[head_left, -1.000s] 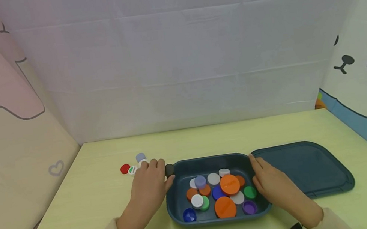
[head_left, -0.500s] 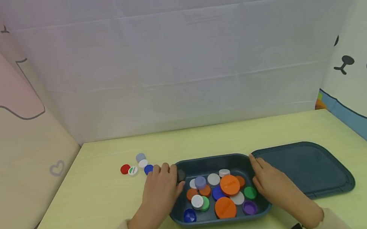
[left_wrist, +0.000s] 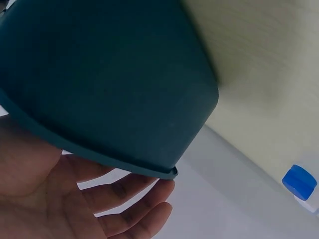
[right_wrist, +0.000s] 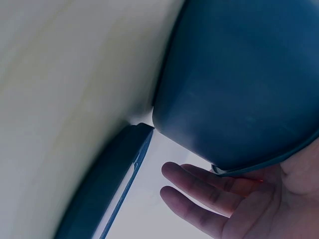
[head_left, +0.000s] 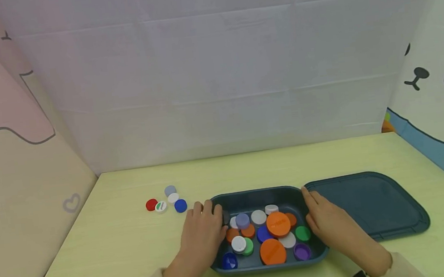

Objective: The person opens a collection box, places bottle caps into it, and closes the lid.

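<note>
In the head view my left hand (head_left: pixel 201 239) is over the left end of the dark tray (head_left: pixel 269 268), a dark round cap (head_left: pixel 225 217) between its thumb and forefinger. The left wrist view shows the other fingers of my left hand (left_wrist: pixel 99 199) slightly spread by the rim (left_wrist: pixel 114 162). My right hand (head_left: pixel 336 221) rests on the tray's right end with fingers nearly straight. Inside lie several caps, among them large orange ones (head_left: pixel 278 224), a purple one (head_left: pixel 302 252), a green one (head_left: pixel 302 233) and a white one (head_left: pixel 238 244).
A dark flat lid (head_left: pixel 373 203) lies right of the tray. Several small caps sit on the table at the left back: red (head_left: pixel 152 205), white (head_left: pixel 173 199), pale blue (head_left: pixel 170 190) and blue (head_left: pixel 181 206). Printed cloth (head_left: pixel 215 80) surrounds the table.
My left hand has moved right and a little toward me with the dark cap, from beside the rim to over the tray, uncovering the blue cap on the table. My right hand stays still.
</note>
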Available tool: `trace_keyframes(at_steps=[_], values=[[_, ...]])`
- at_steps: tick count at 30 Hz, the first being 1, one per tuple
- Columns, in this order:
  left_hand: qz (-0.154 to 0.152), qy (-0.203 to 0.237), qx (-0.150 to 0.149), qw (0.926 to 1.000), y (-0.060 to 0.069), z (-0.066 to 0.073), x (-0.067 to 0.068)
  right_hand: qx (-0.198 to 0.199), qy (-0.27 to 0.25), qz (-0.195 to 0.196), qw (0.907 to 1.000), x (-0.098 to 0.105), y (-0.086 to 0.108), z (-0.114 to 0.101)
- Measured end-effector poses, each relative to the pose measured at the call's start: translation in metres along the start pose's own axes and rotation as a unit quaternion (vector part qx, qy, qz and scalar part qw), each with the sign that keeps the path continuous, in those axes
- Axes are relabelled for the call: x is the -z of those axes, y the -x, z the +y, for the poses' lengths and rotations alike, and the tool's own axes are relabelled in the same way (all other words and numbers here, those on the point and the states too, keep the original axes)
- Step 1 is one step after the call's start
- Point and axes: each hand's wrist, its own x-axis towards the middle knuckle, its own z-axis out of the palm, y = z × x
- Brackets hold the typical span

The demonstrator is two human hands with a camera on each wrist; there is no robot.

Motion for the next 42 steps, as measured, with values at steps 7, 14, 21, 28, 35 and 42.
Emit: trace_keyframes(at_steps=[7,14,21,28,35,42], values=[[0.005,-0.035,-0.012,0.9993,0.001,0.003,-0.006,-0.003,0.000,-0.004,1.0000,0.000,0.000,0.000],[-0.006,-0.056,-0.017,0.9982,0.002,0.005,-0.009,-0.004,-0.003,-0.009,0.9999,0.001,0.000,0.000],[-0.011,-0.079,-0.023,0.9965,0.002,0.006,-0.010,-0.010,-0.005,-0.015,0.9998,0.001,0.000,0.000],[-0.028,-0.085,-0.025,0.9957,0.002,0.006,-0.010,-0.008,-0.004,-0.014,0.9999,0.001,0.000,0.000],[-0.001,-0.053,-0.019,0.9984,0.002,0.004,-0.007,-0.007,-0.004,-0.013,0.9999,0.000,0.000,0.000],[0.000,-0.004,-0.003,1.0000,0.001,-0.002,0.000,-0.006,-0.001,-0.011,0.9999,0.000,-0.001,0.001]])
